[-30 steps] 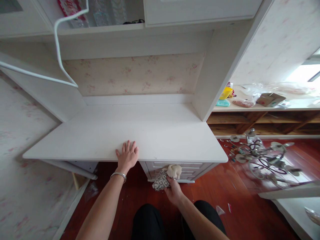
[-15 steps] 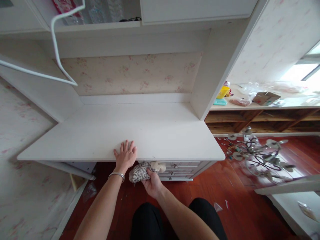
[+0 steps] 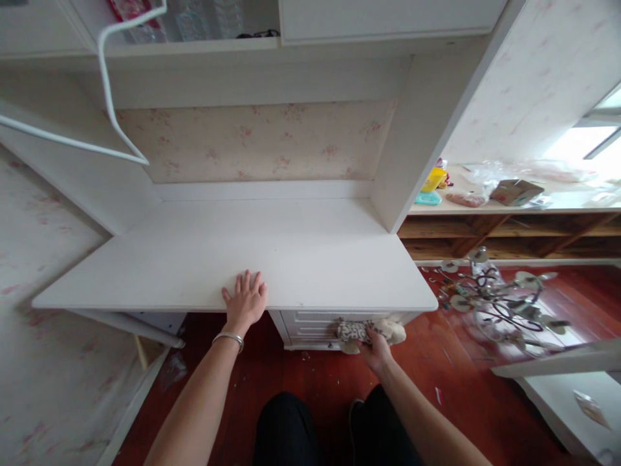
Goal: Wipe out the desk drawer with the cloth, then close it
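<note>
My left hand lies flat on the front edge of the white desk, fingers spread, holding nothing. Below the desktop on the right, my right hand is closed around a bunched patterned cloth, grey-and-white at one end and cream at the other. The cloth is in front of the white drawer unit and covers part of its drawer fronts. I cannot tell whether it touches them.
A white cable hangs at upper left before the hutch. A chandelier lies on the red wooden floor at right. Behind it, a low shelf carries a cardboard box and plastic bags. White furniture stands at lower right.
My right hand has moved right with the cloth, from the drawer unit's left side to near its right end. My left hand has stayed on the desk edge.
</note>
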Demonstrator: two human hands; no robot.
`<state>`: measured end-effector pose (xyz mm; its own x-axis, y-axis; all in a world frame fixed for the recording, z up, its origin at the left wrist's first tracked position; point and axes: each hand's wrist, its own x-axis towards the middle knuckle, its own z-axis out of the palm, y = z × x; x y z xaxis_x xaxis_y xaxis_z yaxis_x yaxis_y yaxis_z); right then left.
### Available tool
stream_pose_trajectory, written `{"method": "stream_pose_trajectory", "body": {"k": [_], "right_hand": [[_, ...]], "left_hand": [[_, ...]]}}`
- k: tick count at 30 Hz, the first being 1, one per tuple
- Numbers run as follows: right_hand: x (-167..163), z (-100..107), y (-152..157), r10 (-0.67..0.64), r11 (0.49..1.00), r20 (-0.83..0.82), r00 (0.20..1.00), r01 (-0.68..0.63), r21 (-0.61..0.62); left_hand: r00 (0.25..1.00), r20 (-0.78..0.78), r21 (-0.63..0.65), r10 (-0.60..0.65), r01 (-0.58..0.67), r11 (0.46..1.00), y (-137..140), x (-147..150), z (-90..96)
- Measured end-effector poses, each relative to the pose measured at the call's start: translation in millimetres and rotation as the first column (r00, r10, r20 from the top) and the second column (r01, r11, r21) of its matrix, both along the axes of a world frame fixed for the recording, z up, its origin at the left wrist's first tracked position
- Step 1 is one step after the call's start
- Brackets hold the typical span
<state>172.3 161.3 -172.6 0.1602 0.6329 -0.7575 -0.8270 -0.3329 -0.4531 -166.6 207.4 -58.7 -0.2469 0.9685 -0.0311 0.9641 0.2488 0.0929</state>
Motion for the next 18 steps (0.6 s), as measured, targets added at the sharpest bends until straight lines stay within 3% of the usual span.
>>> {"method": "stream_pose_trajectory", "body": {"k": [4, 9, 13, 18], "right_hand": [[24, 44, -6, -0.045, 0.995, 0.058, 0.997, 0.04, 0.092], [19, 120, -25, 0.007, 0.991, 0.054, 0.999, -0.014, 0.135], [-2, 172, -40, 0.035, 0.992, 0.027, 0.999, -0.038, 0.122], [-52, 226, -28, 0.207, 0.936, -0.127, 0.97, -0.159, 0.313]], "left_hand": [[1.0, 0.016, -0.001, 0.0, 0.0, 1.0, 0, 0, -0.7], [1.0, 0.024, 0.01, -0.002, 0.002, 1.0, 0, -2, -2.4], [1.0, 0.018, 0.031, -0.008, 0.007, 0.999, -2, -3, -5.1], [1.0, -0.017, 0.105, -0.026, 0.027, 0.994, -4, -2, -7.6]]}}
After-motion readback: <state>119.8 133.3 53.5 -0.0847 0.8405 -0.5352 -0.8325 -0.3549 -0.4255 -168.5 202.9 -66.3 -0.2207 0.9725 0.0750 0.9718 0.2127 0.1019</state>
